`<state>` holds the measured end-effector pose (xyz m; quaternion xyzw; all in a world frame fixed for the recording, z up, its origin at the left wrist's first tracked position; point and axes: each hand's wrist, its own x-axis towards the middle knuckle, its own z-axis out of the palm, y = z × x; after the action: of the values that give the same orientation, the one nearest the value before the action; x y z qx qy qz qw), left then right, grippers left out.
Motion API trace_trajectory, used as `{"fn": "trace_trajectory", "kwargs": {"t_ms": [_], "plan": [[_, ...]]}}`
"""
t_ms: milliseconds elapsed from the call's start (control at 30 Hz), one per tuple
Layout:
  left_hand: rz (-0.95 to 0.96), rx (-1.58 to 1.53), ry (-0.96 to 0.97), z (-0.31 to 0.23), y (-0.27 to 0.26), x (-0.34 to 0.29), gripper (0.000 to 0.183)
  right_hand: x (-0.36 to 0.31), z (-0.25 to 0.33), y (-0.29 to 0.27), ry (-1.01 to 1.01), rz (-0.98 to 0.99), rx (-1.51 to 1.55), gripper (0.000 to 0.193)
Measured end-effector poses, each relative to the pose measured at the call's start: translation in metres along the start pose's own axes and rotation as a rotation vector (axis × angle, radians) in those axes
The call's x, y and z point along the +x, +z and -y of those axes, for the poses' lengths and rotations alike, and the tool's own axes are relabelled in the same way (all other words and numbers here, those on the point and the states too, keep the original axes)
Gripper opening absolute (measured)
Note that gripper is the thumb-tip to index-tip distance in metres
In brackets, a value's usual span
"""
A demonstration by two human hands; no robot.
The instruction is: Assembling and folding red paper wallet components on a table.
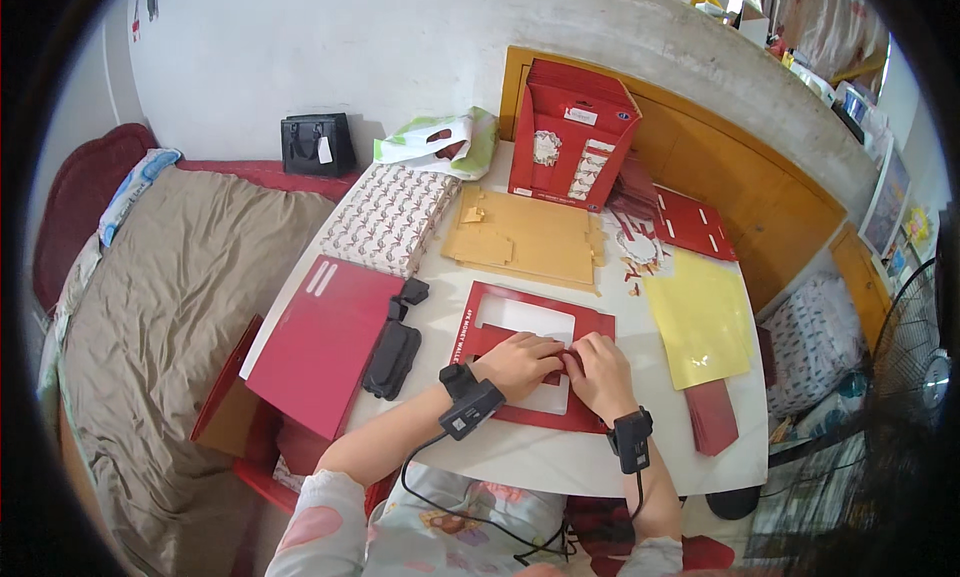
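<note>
A red card frame (597, 323) with a cut-out window lies flat on the table in front of me. Over it, my left hand (520, 365) and my right hand (598, 375) meet fingertip to fingertip. Both are closed on a small dark red paper piece (553, 378), mostly hidden by the fingers. Each wrist wears a black strapped device, with a cable running down from it. To the right lie a yellow sheet (700, 317) and a stack of dark red envelopes (712, 417). Left of my left hand rests a black case (392, 361).
A tall red display box (575, 127) stands at the back beside more red envelopes (632, 192). Tan cardboard (535, 227), a patterned stack (390, 217), a plastic bag (430, 142) and a large red board (325, 347) cover the table's far and left parts. A bed (190, 307) stands left.
</note>
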<state>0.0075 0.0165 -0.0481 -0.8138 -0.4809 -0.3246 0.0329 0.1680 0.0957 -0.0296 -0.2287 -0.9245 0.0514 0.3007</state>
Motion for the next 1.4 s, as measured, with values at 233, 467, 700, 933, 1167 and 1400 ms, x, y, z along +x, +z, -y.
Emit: {"fn": "trace_trajectory", "kwargs": {"t_ms": [233,467,700,933,1167,1400], "plan": [[-0.005,0.155,-0.014,-0.005,-0.031,0.007,0.025,0.006,0.001,-0.001,-0.053,-0.096,-0.016,0.009],[-0.167,0.461,-0.641,0.029,-0.098,-0.006,0.024,0.008,-0.001,-0.011,-0.075,-0.202,-0.036,0.009],[-0.050,0.913,-0.998,0.120,-0.132,-0.041,0.048,0.009,0.000,-0.010,-0.112,-0.206,-0.059,0.007],[0.257,0.657,-1.226,0.092,-0.153,-0.065,0.049,0.005,-0.003,-0.009,-0.116,-0.206,-0.050,0.009],[0.377,0.887,-1.178,0.090,-0.146,-0.097,0.072,0.006,0.002,-0.007,-0.140,-0.210,-0.041,0.009],[0.466,0.811,-1.225,0.071,-0.151,-0.070,0.089,0.005,0.001,-0.008,-0.136,-0.199,-0.042,0.009]]}}
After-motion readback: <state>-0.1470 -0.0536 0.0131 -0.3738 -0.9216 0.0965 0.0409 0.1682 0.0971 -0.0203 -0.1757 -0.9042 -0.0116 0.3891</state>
